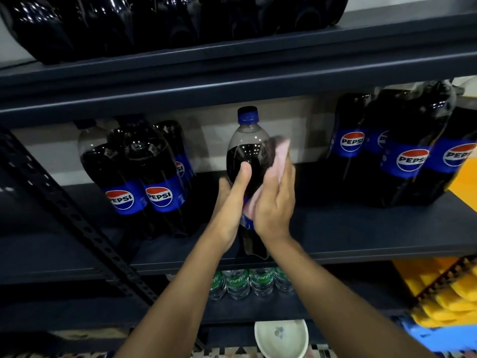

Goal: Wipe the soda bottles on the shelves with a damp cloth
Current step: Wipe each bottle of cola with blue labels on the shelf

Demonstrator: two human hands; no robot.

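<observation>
I saw one tall clear plastic cola bottle with a ribbed blue screw cap [246,161] standing upright at the centre of the view, on the front part of the middle dark metal shelf [361,228]. The left hand [229,202] gripped its smooth body from the 9 o'clock side, with the thumb laid across the front. The right hand [273,202] lay flat, fingers nearly straight, and pressed a soft crumpled pink cloth [280,156] against the bottle's 3 o'clock side. The cloth's upper end was blurred.

Two glossy shrink-wrapped packs of blue-labelled Pepsi bottles stood on the same shelf, one at 9 o'clock [144,182] and one at 2 o'clock [402,151], both apart from the held bottle. A third shiny dark wrapped pack [129,24] sat on the shelf above, at 11 o'clock.

At 6 o'clock, on the shelf below, I counted four small clear Sprite bottles with green labels [247,282]. Lower still, at the frame's edge, was one round white bowl [281,337]. Yellow plastic crates [444,293] were at 4 o'clock; I could not count them.
</observation>
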